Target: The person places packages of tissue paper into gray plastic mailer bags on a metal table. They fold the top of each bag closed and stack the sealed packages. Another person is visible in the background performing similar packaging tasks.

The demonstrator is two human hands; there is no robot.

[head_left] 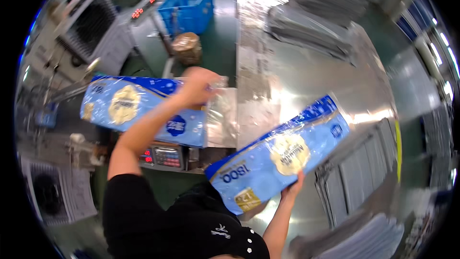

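A long blue pack [125, 104] in glossy plastic lies across the scale [168, 157] to my left, with a clear plastic end [223, 120] sticking out on its right. Over that pack's upper right corner is my left hand [197, 85], its fingers curled closed; what they pinch is hidden. My right hand [293, 187] grips a second blue pack [282, 151] by its lower edge. This one is tilted, its right end raised toward the far side, above the metal table. Both packs bear a cream round patch and a darker blue band.
The metal table [330, 79] carries a stack of grey plastic bags [330, 0] at the back and more grey bags [354, 177] at the near right. Beyond the scale stand a blue crate [194, 9], a brown tape roll [187, 48] and a red-digit display [151, 2].
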